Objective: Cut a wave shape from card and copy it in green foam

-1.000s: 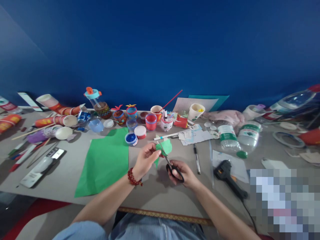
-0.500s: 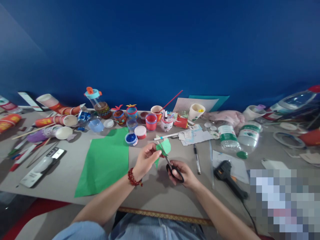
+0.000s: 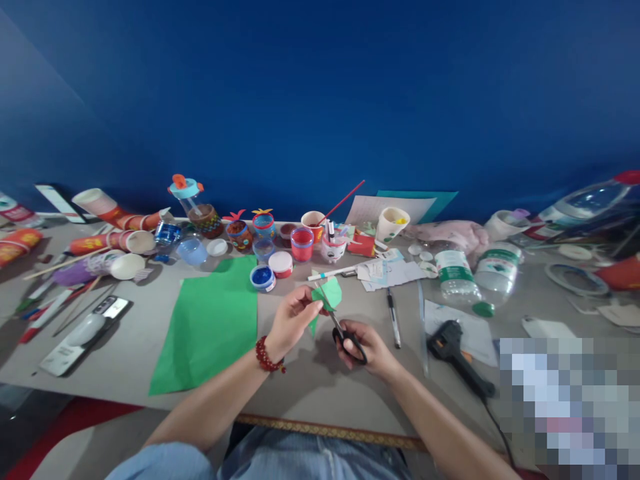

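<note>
Between the thumb and fingers of my left hand (image 3: 295, 319) is a small piece of green paper (image 3: 332, 294), held above the table. My right hand (image 3: 366, 350) is closed around the black handles of a pair of scissors (image 3: 341, 329). The blades reach up and left across the green paper, close to my left fingertips. Below my left hand a pointed green scrap (image 3: 313, 326) shows; whether it joins the held piece I cannot tell. A large green sheet (image 3: 213, 333) lies flat to the left of my left hand.
Paint pots (image 3: 263, 277) and decorated cups stand behind my hands. A pen (image 3: 393, 319) and a black glue gun (image 3: 460, 359) with a cord lie to the right, near plastic bottles (image 3: 454, 273). A phone (image 3: 86, 335) lies at left. A blue wall (image 3: 320, 100) rises behind.
</note>
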`<state>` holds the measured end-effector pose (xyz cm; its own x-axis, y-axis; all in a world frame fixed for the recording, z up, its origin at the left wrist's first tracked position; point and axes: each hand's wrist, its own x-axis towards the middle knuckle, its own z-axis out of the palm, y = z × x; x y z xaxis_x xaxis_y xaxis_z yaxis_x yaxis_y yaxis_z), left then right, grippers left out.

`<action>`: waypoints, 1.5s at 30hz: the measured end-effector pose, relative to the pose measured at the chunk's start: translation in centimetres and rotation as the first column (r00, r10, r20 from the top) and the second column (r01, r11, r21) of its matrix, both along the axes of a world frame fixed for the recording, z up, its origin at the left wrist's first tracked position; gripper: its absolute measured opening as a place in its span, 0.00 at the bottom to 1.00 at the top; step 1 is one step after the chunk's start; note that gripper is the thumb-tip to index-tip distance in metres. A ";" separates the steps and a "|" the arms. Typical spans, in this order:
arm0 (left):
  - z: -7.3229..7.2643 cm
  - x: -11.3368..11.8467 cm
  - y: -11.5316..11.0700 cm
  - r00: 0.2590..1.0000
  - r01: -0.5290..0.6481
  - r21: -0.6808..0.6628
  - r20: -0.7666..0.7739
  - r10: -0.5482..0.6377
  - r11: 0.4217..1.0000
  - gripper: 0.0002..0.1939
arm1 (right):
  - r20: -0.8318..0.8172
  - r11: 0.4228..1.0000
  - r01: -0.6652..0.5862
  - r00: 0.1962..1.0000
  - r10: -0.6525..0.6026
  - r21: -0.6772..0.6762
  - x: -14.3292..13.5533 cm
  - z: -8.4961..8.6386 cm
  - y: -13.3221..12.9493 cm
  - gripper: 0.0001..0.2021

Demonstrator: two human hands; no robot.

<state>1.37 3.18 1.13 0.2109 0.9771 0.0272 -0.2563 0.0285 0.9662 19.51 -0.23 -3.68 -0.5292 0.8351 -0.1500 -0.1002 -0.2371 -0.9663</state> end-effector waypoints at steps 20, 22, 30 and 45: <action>-0.4 0.1 -0.1 1.000 0.019 0.005 0.019 -0.019 1.000 0.10 | -0.016 1.000 0.017 1.000 -0.017 0.003 -0.1 -0.1 0.0 0.27; -0.4 0.1 0.0 1.000 0.019 0.009 0.019 -0.020 1.000 0.10 | -0.025 1.000 0.009 1.000 -0.009 0.010 -0.1 -0.2 0.1 0.27; -0.2 0.1 0.0 0.999 0.020 0.005 0.027 -0.020 1.000 0.11 | -0.021 1.000 0.014 1.000 -0.014 0.009 0.0 -0.3 0.0 0.27; 0.0 0.1 -0.1 1.000 0.012 0.006 0.020 -0.012 1.000 0.11 | -0.010 1.000 0.013 1.000 -0.012 0.016 -0.1 -0.3 0.0 0.27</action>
